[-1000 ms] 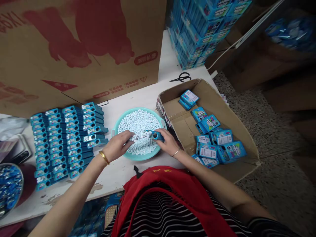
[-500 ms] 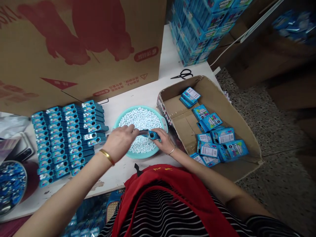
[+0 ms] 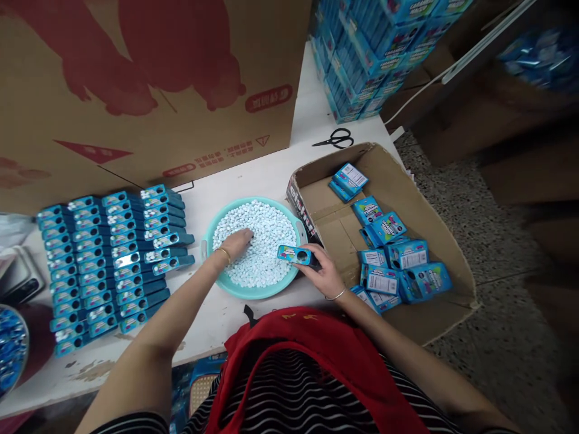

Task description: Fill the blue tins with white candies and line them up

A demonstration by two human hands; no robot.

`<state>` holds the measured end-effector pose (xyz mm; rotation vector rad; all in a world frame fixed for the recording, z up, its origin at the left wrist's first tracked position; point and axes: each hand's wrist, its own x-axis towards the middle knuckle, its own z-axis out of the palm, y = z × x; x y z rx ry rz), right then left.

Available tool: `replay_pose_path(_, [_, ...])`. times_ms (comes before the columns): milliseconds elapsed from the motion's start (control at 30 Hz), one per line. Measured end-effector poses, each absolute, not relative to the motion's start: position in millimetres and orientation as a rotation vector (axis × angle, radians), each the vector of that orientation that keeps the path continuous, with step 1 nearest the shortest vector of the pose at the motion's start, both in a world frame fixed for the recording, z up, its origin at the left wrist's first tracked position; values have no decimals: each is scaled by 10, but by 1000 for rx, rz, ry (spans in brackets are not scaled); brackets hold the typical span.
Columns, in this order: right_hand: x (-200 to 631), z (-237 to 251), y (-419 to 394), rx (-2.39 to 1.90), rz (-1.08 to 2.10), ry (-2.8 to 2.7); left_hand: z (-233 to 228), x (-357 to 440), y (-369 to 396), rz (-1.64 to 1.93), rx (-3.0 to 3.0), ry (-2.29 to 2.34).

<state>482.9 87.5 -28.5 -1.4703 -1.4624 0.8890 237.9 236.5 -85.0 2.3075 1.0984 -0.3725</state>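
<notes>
My left hand (image 3: 238, 244) dips into the small white candies (image 3: 260, 238) that fill a mint-green basin (image 3: 246, 293). Its fingers are drawn together, and whatever lies between the fingertips is hidden. At the basin's right side my right hand (image 3: 326, 276) is closed around one end of a small blue candy box (image 3: 293, 254). The box is held over the rim, its printed narrow face with a dark round hole turned up. Left of the basin, similar blue boxes (image 3: 129, 259) stand in several tight columns, some with white candies showing on top.
An open cardboard tray (image 3: 328, 223) with several blue packs sits at the right. Black scissors (image 3: 337, 140) lie behind it, near stacked blue cartons (image 3: 357, 78). A large printed carton (image 3: 190, 129) walls off the back. At the left edge is a container of blue wrapped pieces (image 3: 11, 346).
My left hand has left the box and moved down-left into the candies. The right hand has shifted right and toward me with the box, which now shows its printed face.
</notes>
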Motion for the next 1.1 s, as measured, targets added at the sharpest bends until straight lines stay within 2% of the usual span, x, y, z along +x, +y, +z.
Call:
replay_pose_path(133, [4841, -268, 834, -1455, 930, -1497, -1037, 2618, 2242, -238, 2224, 1043])
replay_pose_path(267, [4841, -269, 798, -1459, 954, -1525, -952, 2573, 2134, -124, 2150, 1027])
replay_pose_path(367, [4820, -285, 792, -1467, 947, -1524, -667, 2394, 2096, -58, 2126, 1001])
replay_pose_path(533, [4726, -322, 892, -1469, 878, -1525, 61, 2123, 2116, 43, 2198, 948])
replay_pose_path(700, [4592, -344, 1069, -1409, 772, -1604, 673, 2171, 2097, -140, 2336, 870])
replay_pose_path(933, [4462, -365, 1129, -1339, 700, -1733, 1022, 2607, 1897, -566, 2577, 1004])
replay_pose_path(1100, [4447, -413, 1108, -1330, 724, -1717, 1193, 2820, 1722, -474, 2677, 1052])
